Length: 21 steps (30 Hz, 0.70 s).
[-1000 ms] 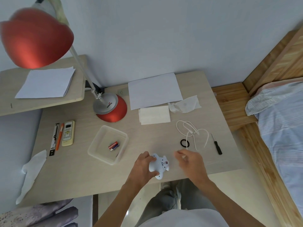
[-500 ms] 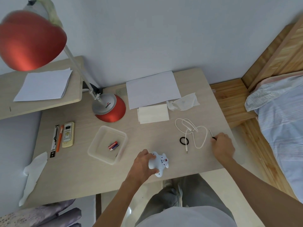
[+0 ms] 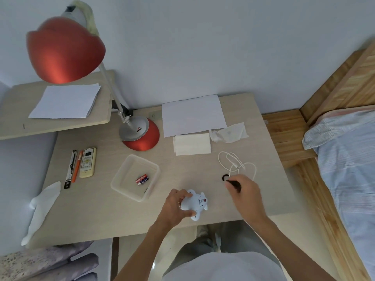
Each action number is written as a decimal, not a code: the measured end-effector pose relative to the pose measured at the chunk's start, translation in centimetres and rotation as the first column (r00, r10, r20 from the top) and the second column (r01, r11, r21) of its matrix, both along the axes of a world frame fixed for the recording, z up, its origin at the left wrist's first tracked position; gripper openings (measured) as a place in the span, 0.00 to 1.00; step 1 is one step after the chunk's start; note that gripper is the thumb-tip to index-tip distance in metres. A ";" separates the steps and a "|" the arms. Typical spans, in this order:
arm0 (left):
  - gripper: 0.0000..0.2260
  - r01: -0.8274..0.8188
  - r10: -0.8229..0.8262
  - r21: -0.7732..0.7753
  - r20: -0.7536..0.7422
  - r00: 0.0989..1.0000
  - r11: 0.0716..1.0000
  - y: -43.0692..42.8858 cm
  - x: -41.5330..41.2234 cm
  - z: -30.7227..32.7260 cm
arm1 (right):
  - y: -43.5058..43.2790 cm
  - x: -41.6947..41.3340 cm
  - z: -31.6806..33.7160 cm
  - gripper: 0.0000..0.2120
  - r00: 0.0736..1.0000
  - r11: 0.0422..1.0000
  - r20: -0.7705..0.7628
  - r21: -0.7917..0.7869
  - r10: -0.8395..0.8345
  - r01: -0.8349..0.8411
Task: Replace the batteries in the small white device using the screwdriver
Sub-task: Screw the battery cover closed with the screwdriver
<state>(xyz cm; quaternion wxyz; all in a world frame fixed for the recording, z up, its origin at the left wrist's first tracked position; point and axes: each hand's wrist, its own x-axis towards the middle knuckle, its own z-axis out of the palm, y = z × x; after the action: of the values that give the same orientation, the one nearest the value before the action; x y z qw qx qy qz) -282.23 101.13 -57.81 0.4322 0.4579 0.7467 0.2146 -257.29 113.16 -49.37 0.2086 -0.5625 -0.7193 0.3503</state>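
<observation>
Near the front edge of the pale wooden desk (image 3: 91, 209), a left hand (image 3: 174, 207) is gripping the small white plastic device (image 3: 194, 202), fingers curled round it. Just right of it, the right hand (image 3: 246, 191) is pinching the black-handled screwdriver (image 3: 233, 183), fingers clamped on the handle.

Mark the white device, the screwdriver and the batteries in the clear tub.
white device (image 3: 195, 202): head view, middle of its pale body.
screwdriver (image 3: 233, 183): head view, the visible dark handle.
batteries (image 3: 142, 179): head view, middle of the red-and-blue pair.
</observation>
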 end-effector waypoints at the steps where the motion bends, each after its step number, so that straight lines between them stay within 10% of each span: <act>1: 0.29 -0.009 0.009 0.004 0.008 1.000 1.000 -0.1 0.0 -0.1 | -0.8 -0.8 0.0 0.02 0.996 0.995 0.019 -0.036 0.090 -0.090; 6: 0.30 -0.076 0.074 0.032 0.049 0.996 0.997 -0.4 0.4 -0.9 | -2.6 -3.0 -0.9 0.02 0.923 0.929 0.125 -0.121 0.363 -0.349; 21: 0.29 -0.108 0.107 0.010 0.058 0.993 0.994 -0.4 1.0 -1.4 | -1.7 -3.5 -1.6 0.03 0.843 0.891 0.296 -0.089 0.450 -0.445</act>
<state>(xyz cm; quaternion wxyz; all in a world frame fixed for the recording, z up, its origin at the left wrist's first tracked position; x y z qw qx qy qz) -281.19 100.71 -59.19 0.4380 0.4137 0.7561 0.2555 -260.75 111.48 -51.02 0.0015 -0.4287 -0.8511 0.3031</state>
